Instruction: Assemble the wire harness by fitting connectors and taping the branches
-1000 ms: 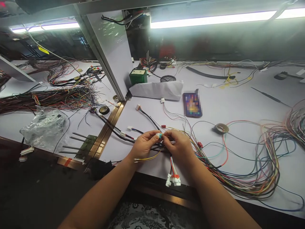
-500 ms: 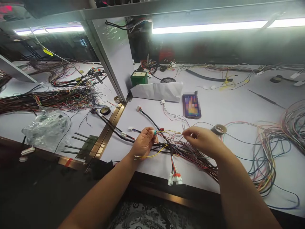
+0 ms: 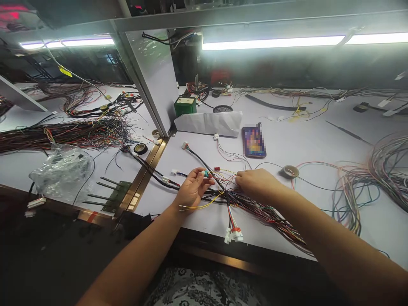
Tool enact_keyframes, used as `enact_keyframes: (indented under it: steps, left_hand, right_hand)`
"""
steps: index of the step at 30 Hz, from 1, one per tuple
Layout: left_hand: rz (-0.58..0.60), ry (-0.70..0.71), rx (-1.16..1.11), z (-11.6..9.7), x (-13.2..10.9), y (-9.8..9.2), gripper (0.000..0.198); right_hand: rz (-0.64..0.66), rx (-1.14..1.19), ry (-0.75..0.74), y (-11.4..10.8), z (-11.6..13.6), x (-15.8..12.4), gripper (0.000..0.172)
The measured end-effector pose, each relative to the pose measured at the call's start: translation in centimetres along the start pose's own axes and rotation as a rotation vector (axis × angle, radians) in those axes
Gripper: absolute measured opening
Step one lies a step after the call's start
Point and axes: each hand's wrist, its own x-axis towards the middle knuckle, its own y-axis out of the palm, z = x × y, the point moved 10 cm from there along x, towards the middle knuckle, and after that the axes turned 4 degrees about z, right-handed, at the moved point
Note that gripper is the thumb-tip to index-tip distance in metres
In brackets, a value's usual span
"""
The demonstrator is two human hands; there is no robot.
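The left hand (image 3: pixel 191 190) pinches a small teal connector (image 3: pixel 206 174) between thumb and fingertips, just above the white tabletop (image 3: pixel 306 140). The right hand (image 3: pixel 255 183) lies knuckles-up on the wire bundle (image 3: pixel 255 206) beside it, fingers curled into the strands; what it grips is hidden under the hand, so its hold cannot be told. White connectors (image 3: pixel 233 234) hang at the tabletop's near edge. The phone (image 3: pixel 254 141) screen is blurred

Small teal connector (image 3: pixel 207 174) pinched above tangled coloured wires (image 3: pixel 255 204)
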Motion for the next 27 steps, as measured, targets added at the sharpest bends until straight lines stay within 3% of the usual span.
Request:
enact_keyframes:
  steps: [3, 9, 12, 16, 18, 21, 24, 27]
  left_hand:
    - [-0.031, -0.005, 0.011, 0.0, 0.1, -0.2, 0.024]
    - [-0.021, -0.014, 0.036, 0.1, 0.2, -0.2, 0.023]
    - [-0.021, -0.014, 0.03, 0.1, 0.2, -0.4, 0.022]
    - [-0.047, -0.003, 0.02, 0.0, 0.1, -0.5, 0.023]
    - [-0.071, 0.008, 0.016, -0.1, 0.1, -0.6, 0.024]
    - [-0.081, 0.021, 0.004, -0.2, 0.0, -0.6, 0.024]
    - [-0.078, 0.024, -0.007, -0.1, 0.0, -0.6, 0.024]
    - [-0.083, 0.023, -0.005, 0.0, 0.0, -0.7, 0.026]
  right_hand:
    - [-0.132, -0.071, -0.091, -1.7, 0.5, -0.2, 0.013]
    - [-0.396, 0.002, 0.008, -4.2, 1.0, -1.5, 0.018]
    - [-0.408, 0.068, 0.043, -3.7, 0.6, -2.1, 0.024]
    - [-0.335, -0.027, 0.185, -2.5, -1.8, -2.9, 0.019]
    - [-0.421, -0.005, 0.253, -3.2, -2.6, -3.8, 0.02]
    - [-0.586, 0.154, 0.188, -4.9, -1.3, -4.9, 0.019]
    - [-0.662, 0.449, 0.089, -6.0, 0.2, -5.2, 0.019]
    - [-0.693, 0.838, 0.191, -5.7, -0.7, -5.3, 0.021]
